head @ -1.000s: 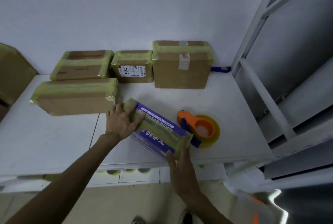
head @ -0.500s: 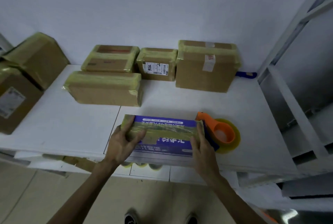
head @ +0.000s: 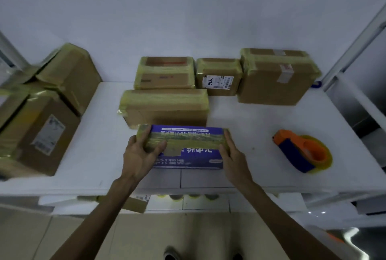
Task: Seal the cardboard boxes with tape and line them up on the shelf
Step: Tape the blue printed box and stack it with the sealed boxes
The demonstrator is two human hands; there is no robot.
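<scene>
A blue printed box with yellowish tape across its top lies on the white shelf, just in front of a long taped brown box. My left hand grips its left end, thumb over the top. Against its right end my right hand presses with straight fingers. Three more taped brown boxes stand along the wall: a flat one, a small labelled one and a big one. An orange and blue tape dispenser lies to the right, apart from both hands.
Larger taped boxes crowd the shelf's left end. A white metal frame rises at the right. Tape rolls and a cardboard piece sit on a lower level under the shelf's front edge. My feet show on the tiled floor.
The blue box has been turned square to the shelf edge and slid left and back, up to the long brown box and away from the tape dispenser. Both hands stayed on its ends.
</scene>
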